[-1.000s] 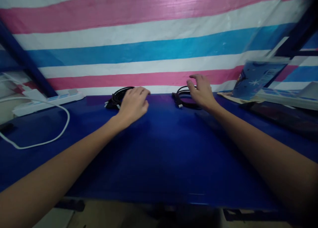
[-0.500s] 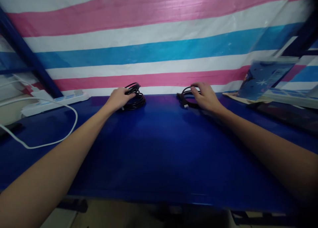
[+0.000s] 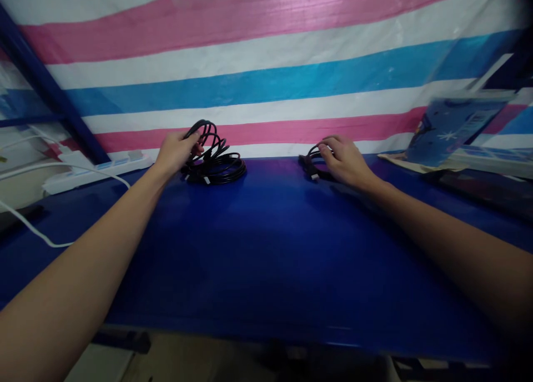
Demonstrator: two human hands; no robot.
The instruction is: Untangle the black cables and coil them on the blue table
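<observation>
At the back left of the blue table, a coiled black cable [image 3: 225, 171] lies with its plug ends near the front of the coil. My left hand [image 3: 177, 151] is closed on some of its upper loops and holds them raised above the rest, tilted to the left. At the back right, a smaller coiled black cable [image 3: 308, 165] with a metal-tipped plug lies on the table. My right hand [image 3: 343, 160] is closed on the right side of that coil, thumb and fingers bent round it; the palm hides part of the loops.
A white power strip [image 3: 97, 172] with a white cord [image 3: 31, 226] lies at the left. On the right stand a blue printed package [image 3: 452, 129] and a dark flat object [image 3: 483, 190]. A striped sheet [image 3: 266, 88] hangs behind the blue table [image 3: 258, 254].
My left hand has moved left and slightly up, pulling upper loops of the left cable away from the coil. My right hand and its cable have stayed nearly in place.
</observation>
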